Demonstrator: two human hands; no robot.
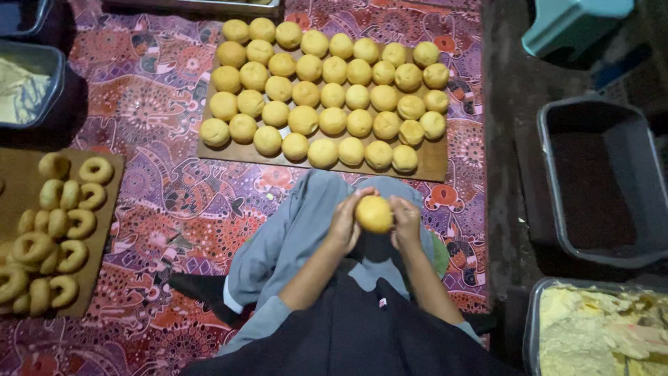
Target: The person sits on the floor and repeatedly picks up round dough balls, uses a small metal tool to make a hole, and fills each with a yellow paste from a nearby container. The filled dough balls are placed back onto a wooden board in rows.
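Both hands held one dough ball (pixel 374 214) over the lap: the left hand (pixel 344 224) and right hand (pixel 406 221) cupped it from either side, fingers curled about it, thumbs on top. It looked round, with no clear long axis or pointing end. Judging by the boards, much was done: rings (pixel 52 237) crowded the left board (pixel 108 209) to its near edge, while rows of unshaped balls (pixel 327 94) filled the far board (pixel 435 163).

I see a patterned red mat (pixel 160 139) covering the floor. On it: a board (pixel 431 163) of dough balls (pixel 327 90) ahead, a board (pixel 104 230) of dough rings (pixel 56 237) left, a grey tub (pixel 31 83) beyond.
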